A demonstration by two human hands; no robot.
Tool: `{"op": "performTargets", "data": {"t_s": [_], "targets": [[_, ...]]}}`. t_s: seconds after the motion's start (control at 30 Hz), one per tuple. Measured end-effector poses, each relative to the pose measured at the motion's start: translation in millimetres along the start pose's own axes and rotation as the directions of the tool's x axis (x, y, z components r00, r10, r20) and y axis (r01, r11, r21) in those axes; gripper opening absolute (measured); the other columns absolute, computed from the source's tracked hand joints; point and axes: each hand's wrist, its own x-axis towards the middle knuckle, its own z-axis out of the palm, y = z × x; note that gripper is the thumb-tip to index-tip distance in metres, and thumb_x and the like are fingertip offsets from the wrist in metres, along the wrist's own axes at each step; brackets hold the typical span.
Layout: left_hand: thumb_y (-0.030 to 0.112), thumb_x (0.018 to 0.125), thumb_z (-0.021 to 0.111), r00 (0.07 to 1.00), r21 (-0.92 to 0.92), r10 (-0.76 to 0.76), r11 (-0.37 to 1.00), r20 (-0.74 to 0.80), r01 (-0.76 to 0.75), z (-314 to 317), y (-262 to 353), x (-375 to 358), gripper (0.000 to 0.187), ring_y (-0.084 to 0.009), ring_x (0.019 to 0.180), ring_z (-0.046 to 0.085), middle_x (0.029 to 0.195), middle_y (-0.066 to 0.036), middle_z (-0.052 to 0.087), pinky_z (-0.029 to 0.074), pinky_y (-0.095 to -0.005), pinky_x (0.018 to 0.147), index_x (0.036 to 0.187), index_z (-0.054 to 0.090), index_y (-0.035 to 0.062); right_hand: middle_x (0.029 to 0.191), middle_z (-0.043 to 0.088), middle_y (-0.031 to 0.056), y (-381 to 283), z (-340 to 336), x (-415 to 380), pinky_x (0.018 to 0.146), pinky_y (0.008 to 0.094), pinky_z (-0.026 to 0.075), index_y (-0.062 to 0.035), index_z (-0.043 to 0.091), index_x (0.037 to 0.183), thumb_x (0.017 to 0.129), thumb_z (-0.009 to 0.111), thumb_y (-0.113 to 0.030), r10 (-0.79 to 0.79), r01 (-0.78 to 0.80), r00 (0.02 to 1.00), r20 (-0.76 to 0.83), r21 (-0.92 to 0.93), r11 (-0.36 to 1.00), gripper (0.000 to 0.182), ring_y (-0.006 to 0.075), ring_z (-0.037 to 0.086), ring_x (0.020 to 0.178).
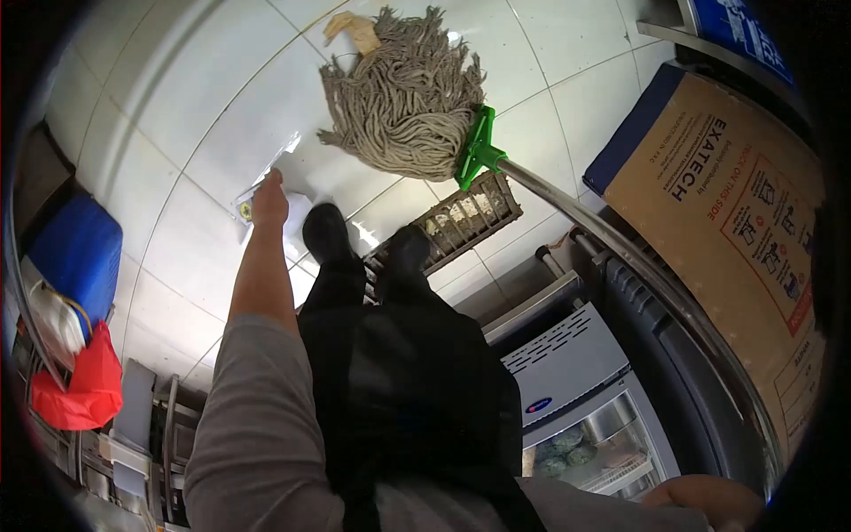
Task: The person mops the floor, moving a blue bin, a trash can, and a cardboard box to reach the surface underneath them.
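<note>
My left hand (270, 197) reaches down over the floor with its fingers closed at a whitish packet (245, 211) with a yellow mark. The packet shows on both sides of the hand. Ahead lies a string mop (403, 106), its grey-brown strands spread on the tiles and its green clamp turned to the right. The mop's metal handle (612, 239) runs back along my right side to the lower right edge. Only part of my right arm (705, 498) shows there, close to the handle; the hand itself is out of sight.
A brown slotted drain grate (474, 213) lies beside my black boots (326, 232). On the right are a cardboard carton (709, 177) and a grey glass-fronted unit (567, 355). A blue container (78, 253) and a red bag (87, 381) stand left. A tan scrap (353, 32) touches the mop head.
</note>
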Motion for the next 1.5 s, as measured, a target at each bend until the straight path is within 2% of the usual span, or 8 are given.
{"op": "performTargets", "data": {"t_s": [0.37, 0.47, 0.6, 0.7, 0.8, 1.17, 1.4, 1.5], "targets": [[0.018, 0.093, 0.041, 0.908, 0.361, 0.417, 0.852, -0.031, -0.379, -146, 261, 94, 0.059, -0.0332, 0.099, 0.066, 0.108, -0.019, 0.067, 0.052, -0.0458, 0.081, 0.148, 0.023, 0.0302, 0.052, 0.044, -0.0072, 21, -7, -20, 0.045, 0.019, 0.034, -0.0145, 0.043, 0.064, 0.089, 0.058, -0.019, 0.166, -0.142, 0.984, 0.068, -0.272, 0.952, 0.029, 0.006, 0.045, 0.046], [0.023, 0.095, 0.039, 0.949, 0.338, 0.316, 0.894, -0.012, -0.294, -124, 249, 139, 0.04, -0.034, 0.104, 0.064, 0.117, -0.016, 0.064, 0.051, -0.0464, 0.084, 0.131, 0.052, 0.0133, 0.051, 0.045, -0.007, 11, -12, -23, 0.044, 0.0187, 0.034, -0.0143, 0.045, 0.065, 0.088, 0.058, -0.019, 0.134, -0.12, 0.991, 0.024, -0.309, 0.943, 0.027, 0.0059, 0.045, 0.044], [0.019, 0.092, 0.043, 0.925, -0.049, 0.337, 0.936, -0.174, -0.35, -104, 205, 54, 0.025, -0.0346, 0.096, 0.064, 0.104, -0.017, 0.065, 0.05, -0.0489, 0.079, 0.105, 0.062, 0.008, 0.05, 0.047, -0.0067, -5, -28, -28, 0.043, 0.0183, 0.034, -0.0141, 0.047, 0.066, 0.085, 0.059, -0.019, 0.02, -0.053, 0.995, -0.095, -0.35, 0.935, 0.024, 0.0057, 0.045, 0.041], [0.013, 0.09, 0.047, 0.838, 0.193, 0.483, 0.874, -0.255, -0.445, -88, 139, -55, 0.015, -0.034, 0.082, 0.064, 0.086, -0.013, 0.064, 0.05, -0.0457, 0.071, 0.095, 0.061, 0.0096, 0.05, 0.049, -0.0065, -8, -44, -39, 0.043, 0.018, 0.033, -0.0138, 0.048, 0.066, 0.084, 0.06, -0.018, -0.137, 0.052, 0.969, -0.204, -0.377, 0.925, 0.021, 0.0055, 0.044, 0.04], [0.012, 0.084, 0.058, 0.857, -0.206, 0.431, 0.845, -0.283, -0.494, -101, 71, -188, 0.016, -0.0389, 0.09, 0.061, 0.093, -0.018, 0.063, 0.05, -0.0457, 0.077, 0.099, 0.059, 0.0069, 0.049, 0.051, -0.0063, 14, -50, -59, 0.042, 0.0177, 0.033, -0.0136, 0.05, 0.067, 0.082, 0.06, -0.018, -0.285, 0.185, 0.916, -0.281, -0.333, 0.925, 0.019, 0.0054, 0.044, 0.038], [0.003, 0.081, 0.054, 0.853, -0.281, 0.213, 0.882, -0.477, -0.378, -323, 35, -522, 0.018, -0.0339, 0.091, 0.061, 0.091, -0.014, 0.063, 0.049, -0.0438, 0.081, 0.097, 0.061, 0.0084, 0.065, 0.04, 0.0022, 93, 92, -35, 0.036, 0.0244, 0.028, -0.0092, 0.038, 0.094, 0.09, 0.059, -0.007, -0.031, -0.064, 0.961, -0.276, -0.328, 0.942, 0.022, 0.0087, 0.035, 0.045], [-0.005, 0.071, 0.068, 0.172, -0.134, -0.08, 0.934, -0.982, -0.331, -466, -9, -651, 0.022, -0.0378, 0.115, 0.047, 0.125, -0.02, 0.047, 0.038, -0.0431, 0.099, 0.09, 0.062, 0.0056, 0.066, 0.041, 0.0013, 95, 131, -36, 0.043, 0.0217, 0.033, -0.0083, 0.039, 0.093, 0.094, 0.051, -0.002, 0.17, -0.232, 0.953, -0.251, -0.245, 0.941, 0.014, 0.0077, 0.038, 0.05], [0.002, 0.085, 0.062, 0.256, -0.383, -0.29, 0.784, -0.922, -0.49, -519, -53, -686, 0.023, -0.0349, 0.104, 0.057, 0.115, -0.02, 0.057, 0.045, -0.0373, 0.089, 0.106, 0.053, 0.001, 0.076, 0.046, 0.0028, 92, 129, -50, 0.045, 0.0216, 0.037, -0.0065, 0.039, 0.092, 0.094, 0.049, 0.001, 0.198, -0.249, 0.954, -0.227, -0.223, 0.943, 0.013, 0.0076, 0.042, 0.054]]}}
